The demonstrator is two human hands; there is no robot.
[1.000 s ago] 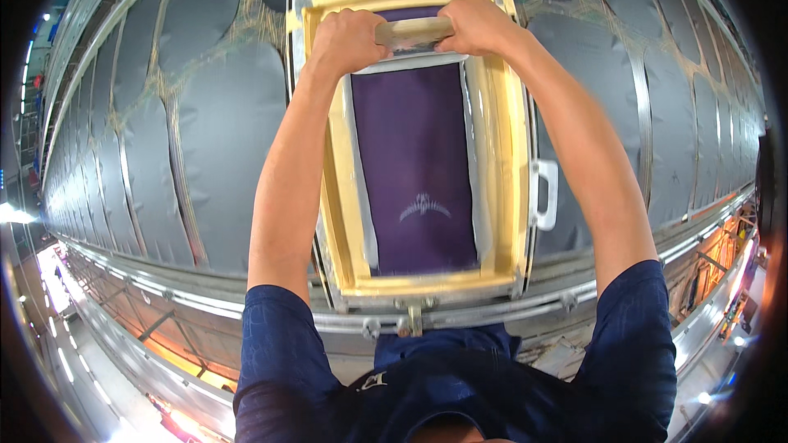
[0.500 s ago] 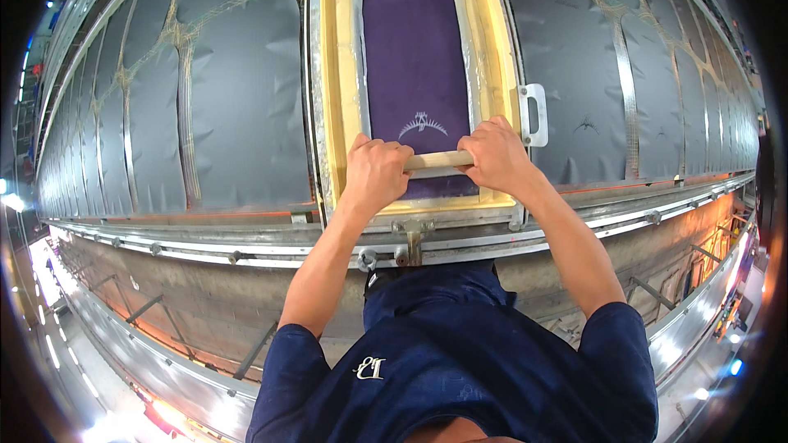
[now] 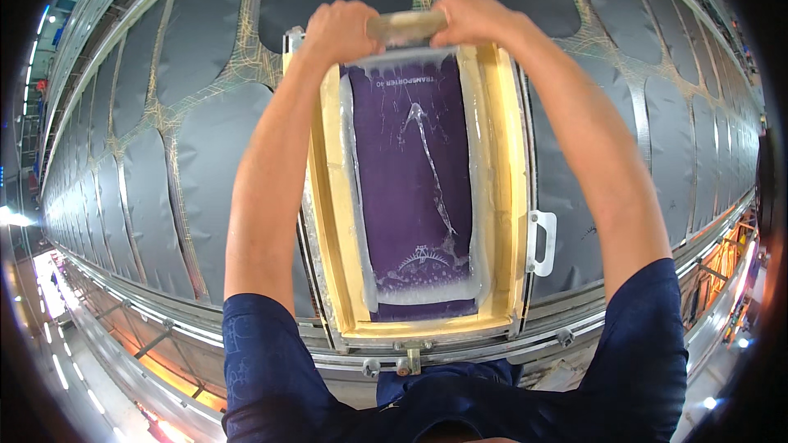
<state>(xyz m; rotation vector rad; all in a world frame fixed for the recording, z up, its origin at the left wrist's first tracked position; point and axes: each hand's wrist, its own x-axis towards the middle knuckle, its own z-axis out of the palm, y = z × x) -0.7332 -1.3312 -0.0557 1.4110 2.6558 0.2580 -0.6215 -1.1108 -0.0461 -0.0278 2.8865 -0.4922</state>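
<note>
Both my arms reach out to the far end of a printing screen. My left hand is closed round the left end of a pale squeegee, and my right hand grips its right end. The squeegee is slightly blurred, and its lower edge is hard to see. Below it lies the screen's yellow-taped frame around a purple panel. A wet whitish ink streak runs down the panel, with more ink smeared along its sides and near end. A pale arched emblem shows near the close end.
A white pull handle sticks out from the frame's right side. Dark grey fabric pieces cover the long table on both sides, with shiny strips between them. A metal rail with bolts runs along the near edge.
Both hands have carried the squeegee from the near end of the screen to its far end. The wet ink streak and smears now show on the panel. The view has shifted too.
</note>
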